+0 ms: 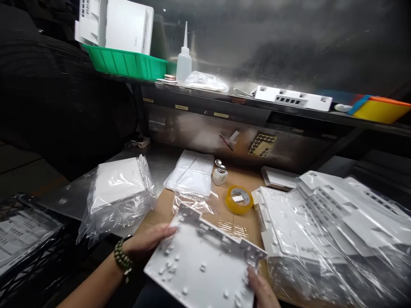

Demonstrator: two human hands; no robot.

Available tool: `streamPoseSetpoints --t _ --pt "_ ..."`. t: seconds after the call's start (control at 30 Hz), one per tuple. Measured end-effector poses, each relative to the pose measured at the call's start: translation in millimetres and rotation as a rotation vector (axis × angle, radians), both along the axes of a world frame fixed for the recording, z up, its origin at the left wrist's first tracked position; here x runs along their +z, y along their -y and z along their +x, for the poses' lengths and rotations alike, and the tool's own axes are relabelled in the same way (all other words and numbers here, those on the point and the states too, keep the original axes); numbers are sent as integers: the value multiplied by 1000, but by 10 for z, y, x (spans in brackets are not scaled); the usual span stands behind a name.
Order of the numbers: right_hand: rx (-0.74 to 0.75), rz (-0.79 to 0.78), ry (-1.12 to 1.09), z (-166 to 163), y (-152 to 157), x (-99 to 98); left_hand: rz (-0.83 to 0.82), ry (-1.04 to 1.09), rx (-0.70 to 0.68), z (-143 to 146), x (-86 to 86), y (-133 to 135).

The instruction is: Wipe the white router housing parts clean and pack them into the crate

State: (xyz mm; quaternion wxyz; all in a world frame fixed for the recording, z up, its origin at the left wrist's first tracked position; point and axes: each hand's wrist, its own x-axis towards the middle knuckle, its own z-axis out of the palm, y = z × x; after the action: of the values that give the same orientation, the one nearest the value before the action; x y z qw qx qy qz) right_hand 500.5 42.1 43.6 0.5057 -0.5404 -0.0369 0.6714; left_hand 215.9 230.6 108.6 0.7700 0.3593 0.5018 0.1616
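A white plastic housing panel (205, 252) with small raised posts is held tilted over the near edge of the workbench. My left hand (149, 240) grips its left edge, thumb on the inner face and the other fingers mostly hidden behind. At the lower right edge, my right hand (261, 288) grips the same panel, its fingers partly out of frame. Just beyond the panel lie a roll of clear yellowish tape (229, 204) and a stack of clear plastic bags (189, 173) on brown cardboard (199, 218).
Bagged white panels stand at left (118, 184), and more wrapped panels (321, 226) crowd the right side. A small pump bottle (220, 175) sits behind the tape. The overhead shelf (237, 97) carries a green basket (125, 62), a squeeze bottle (184, 66) and a yellow bin (382, 110).
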Motion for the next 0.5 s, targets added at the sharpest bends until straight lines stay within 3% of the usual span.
streamPoseSetpoints --t 0.13,0.23,0.37,0.5 --pt "-363 -96 14 407 109 120 356 -39 32 451 -183 -326" --pt "-546 -85 59 561 132 282 464 -100 15 563 -419 -468" --pt "-613 -7 117 589 97 419 543 -181 -27 585 -673 -590" --pt "-637 -3 126 556 74 430 643 -253 -55 572 -734 -660"
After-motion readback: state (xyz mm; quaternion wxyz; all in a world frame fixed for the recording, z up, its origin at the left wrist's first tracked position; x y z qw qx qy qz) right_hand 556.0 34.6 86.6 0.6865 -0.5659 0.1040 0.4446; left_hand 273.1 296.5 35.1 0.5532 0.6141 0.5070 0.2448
